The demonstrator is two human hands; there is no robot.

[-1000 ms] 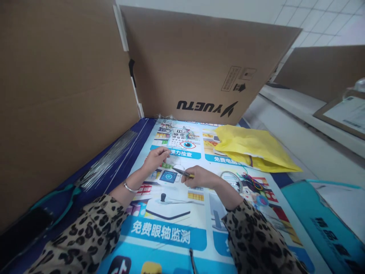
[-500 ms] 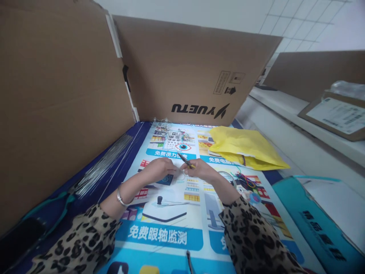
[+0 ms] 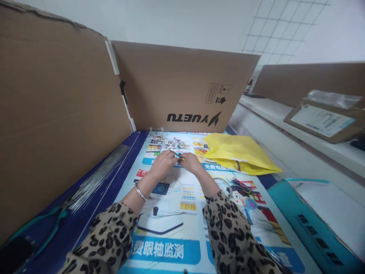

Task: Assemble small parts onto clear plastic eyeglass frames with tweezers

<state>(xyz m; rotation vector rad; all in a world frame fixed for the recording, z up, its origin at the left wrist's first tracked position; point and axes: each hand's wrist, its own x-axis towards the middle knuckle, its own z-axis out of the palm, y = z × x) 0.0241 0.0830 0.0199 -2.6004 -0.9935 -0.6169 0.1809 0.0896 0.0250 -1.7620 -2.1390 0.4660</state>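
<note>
My right hand (image 3: 190,162) is closed round small pliers (image 3: 179,156) with dark jaws and a bit of yellow on the handle. Their jaws point left to the fingertips of my left hand (image 3: 163,164), which wears a silver bangle at the wrist. My left fingers are pinched together at the jaws, on what looks like a thin wire. Faint wire loops (image 3: 174,183) show just below the hands, over the printed sheet. The exact spot where jaws and wire meet is too small to make out.
Straight silvery wires (image 3: 98,179) lie at left beside teal-handled pliers (image 3: 54,224). A yellow bag (image 3: 242,152), coloured cords (image 3: 242,185) and a teal box (image 3: 308,224) are at right. Cardboard panels (image 3: 182,87) stand behind and left. Small wire pieces (image 3: 182,144) lie beyond my hands.
Both hands have moved slightly farther away and closer together. The pliers' jaws now reach my left fingertips instead of pointing up and away. The camera view has shifted a little.
</note>
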